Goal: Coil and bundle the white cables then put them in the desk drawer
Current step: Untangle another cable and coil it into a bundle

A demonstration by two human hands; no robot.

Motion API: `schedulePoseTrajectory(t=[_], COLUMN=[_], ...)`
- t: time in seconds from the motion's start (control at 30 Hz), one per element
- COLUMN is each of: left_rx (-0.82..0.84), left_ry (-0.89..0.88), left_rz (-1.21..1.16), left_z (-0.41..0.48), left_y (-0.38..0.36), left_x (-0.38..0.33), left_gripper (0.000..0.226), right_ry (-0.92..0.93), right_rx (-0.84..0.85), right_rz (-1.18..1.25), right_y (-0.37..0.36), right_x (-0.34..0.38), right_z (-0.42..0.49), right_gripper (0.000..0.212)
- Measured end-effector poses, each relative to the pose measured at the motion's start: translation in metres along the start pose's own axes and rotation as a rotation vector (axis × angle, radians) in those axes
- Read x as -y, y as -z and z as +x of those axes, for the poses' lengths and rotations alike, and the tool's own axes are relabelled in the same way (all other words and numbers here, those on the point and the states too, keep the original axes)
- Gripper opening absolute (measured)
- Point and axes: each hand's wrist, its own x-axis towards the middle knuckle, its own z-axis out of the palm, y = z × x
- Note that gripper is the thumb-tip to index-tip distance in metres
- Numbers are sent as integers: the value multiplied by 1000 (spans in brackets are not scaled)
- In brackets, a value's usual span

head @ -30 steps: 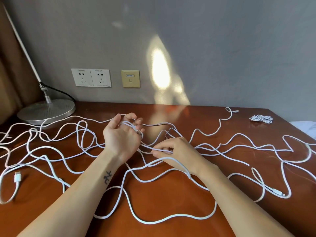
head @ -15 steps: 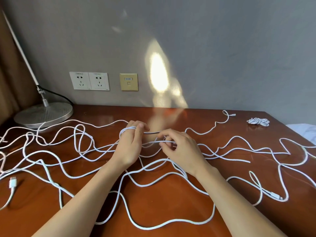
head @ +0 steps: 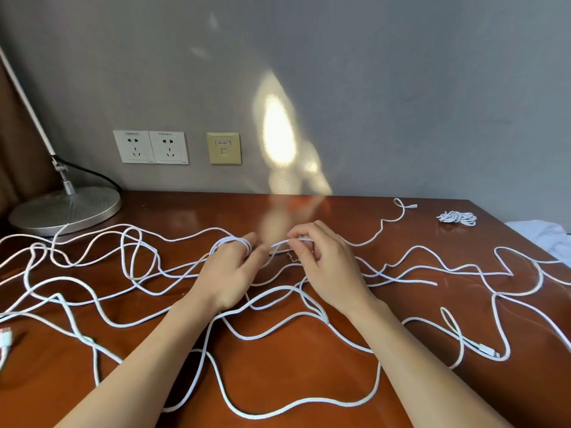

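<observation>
Head view, early going: my left hand holds a few turns of white cable, my right hand pinches its feed. One bundle lies far right of the lamp base; most sprawls loose.

The reddish-brown wooden desk top is polished so glossy it mirrors the light, the thin white cables look like smooth matt plastic, the round silver lamp base is brushed metal, and the grey wall is flat matt.
</observation>
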Motion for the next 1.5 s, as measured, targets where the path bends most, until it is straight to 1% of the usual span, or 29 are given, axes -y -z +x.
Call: schedulePoseTrajectory(t=[0.03, 0.1, 0.17, 0.23, 0.33, 0.47, 0.57, 0.63, 0.7, 0.73, 0.8, 0.87, 0.97, 1.07, 1.13, 1.23, 1.4, 1.5], left_rx=[9, -13, -77, -164, -248, -232, -218, -227, -233, -208, -179, -145, -77, 67, 176, 307, 300, 202], left_ry=[10, 8, 1, 6, 36, 116, 147, 156, 158, 173, 178, 170, 144, 170, 233, 284, 313, 277], left_rz=[33, 101, 181, 240, 249, 217, 190, 177, 163, 136, -20, -261, -415, -593, -814, -1138, -1460, -1655], left_z=[-1, 0, 1, 3, 3, 3, 1, -1, -1, 0, 2, 3, 5, 5, 4, 4, 5, 6], left_y=[0, -2, -3, -2, 0, 2, 4, 5, 6, 6, 7, 9, 10, 10, 10, 11, 16, 19], left_x=[-1, -1, -1, -2, -3, -5, -9, -12, -10, -6, 4, 6, 0, -5, -6, -9, -8, -6], left_gripper=[41, 40, 44, 49, 57, 66, 60, 71, 65, 65, 65, 61, 55, 52, 50, 46, 42, 42], right_ry=[4, 12, 8, -38, -87, -104, -119, -117, -101, -90, -79, -91, -119, -179, -192, -185, -158, -153], right_rx=[2, 0, 0, 0, 25, 82, 155, 184, 184, 178, 162, 158, 133, 79, 52, 61, 91, 140], right_rz=[17, 25, 3, 3, 43, 122, 112, 84, 54, 40, 23, 20, 39, 81, 87, 59, -7, -59], right_y=[0, 0, 0, 1, 2, 2, 1, 0, 0, 0, 1, 1, 1, 3, 5, 5, 2, 0], right_x=[-1, -1, 0, 0, 0, 3, 0, -2, -2, -1, -2, -3, -5, -6, -4, -2, -6, -7], right_z=[0, 0, 0, 0, -1, -1, -2, -3, -3, -3, -2, -2, -2, 0, 1, 1, -2, -3], right_gripper=[15, 18, 19, 17, 19, 17, 18, 17, 17, 17, 18, 17, 15, 16, 22, 33, 20, 16])
